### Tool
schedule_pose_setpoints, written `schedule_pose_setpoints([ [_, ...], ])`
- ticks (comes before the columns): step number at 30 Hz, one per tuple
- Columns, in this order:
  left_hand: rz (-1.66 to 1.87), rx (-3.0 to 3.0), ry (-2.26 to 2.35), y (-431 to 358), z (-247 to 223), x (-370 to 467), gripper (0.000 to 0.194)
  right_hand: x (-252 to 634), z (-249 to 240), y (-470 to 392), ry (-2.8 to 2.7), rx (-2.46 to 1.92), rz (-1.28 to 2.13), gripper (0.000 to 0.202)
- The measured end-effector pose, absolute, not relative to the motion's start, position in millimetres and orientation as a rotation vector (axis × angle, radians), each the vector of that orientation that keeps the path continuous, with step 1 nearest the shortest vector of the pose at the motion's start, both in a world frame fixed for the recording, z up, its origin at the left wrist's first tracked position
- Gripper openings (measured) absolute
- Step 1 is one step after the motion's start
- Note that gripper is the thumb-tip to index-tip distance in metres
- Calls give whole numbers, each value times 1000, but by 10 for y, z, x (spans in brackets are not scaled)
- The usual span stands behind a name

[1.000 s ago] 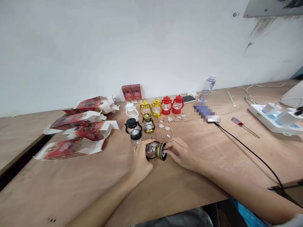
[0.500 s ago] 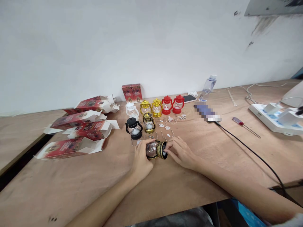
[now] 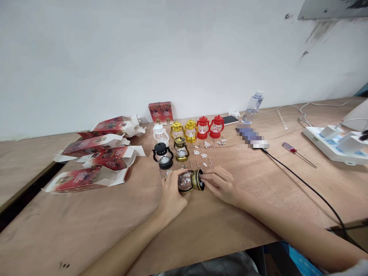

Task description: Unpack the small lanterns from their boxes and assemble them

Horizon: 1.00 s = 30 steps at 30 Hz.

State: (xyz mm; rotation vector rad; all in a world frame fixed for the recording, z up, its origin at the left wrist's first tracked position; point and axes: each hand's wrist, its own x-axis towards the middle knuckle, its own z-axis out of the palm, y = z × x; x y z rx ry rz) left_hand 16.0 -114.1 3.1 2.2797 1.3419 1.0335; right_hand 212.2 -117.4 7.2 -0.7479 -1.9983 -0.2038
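A bronze lantern (image 3: 197,180) lies on its side above the table, its base turned to the right. My left hand (image 3: 172,193) is closed round its clear globe. The fingers of my right hand (image 3: 221,184) are pinched together at the open underside of the base; what they hold, if anything, is hidden. Just beyond stand a black lantern (image 3: 163,156) and another bronze lantern (image 3: 181,149). Behind them are a white lantern (image 3: 160,134), two gold lanterns (image 3: 190,131) and two red lanterns (image 3: 202,127). Small wire and white parts (image 3: 204,155) lie near my hands.
Opened red boxes (image 3: 100,157) lie at the left, and two upright red boxes (image 3: 160,113) stand by the wall. To the right are a phone (image 3: 230,120), a bottle (image 3: 253,107), a pixelated device with a black cable, a screwdriver (image 3: 293,149) and a power strip (image 3: 330,143).
The fingers of my right hand have shifted slightly at the lantern's base, and the base has turned a little. My left hand keeps its grip.
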Motion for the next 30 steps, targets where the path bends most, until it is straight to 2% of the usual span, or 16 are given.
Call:
schedule_pose_setpoints([
  [30, 963, 2245, 1332, -1141, 10, 172, 48, 2086, 69, -1187, -1981, -832, -392, 13],
])
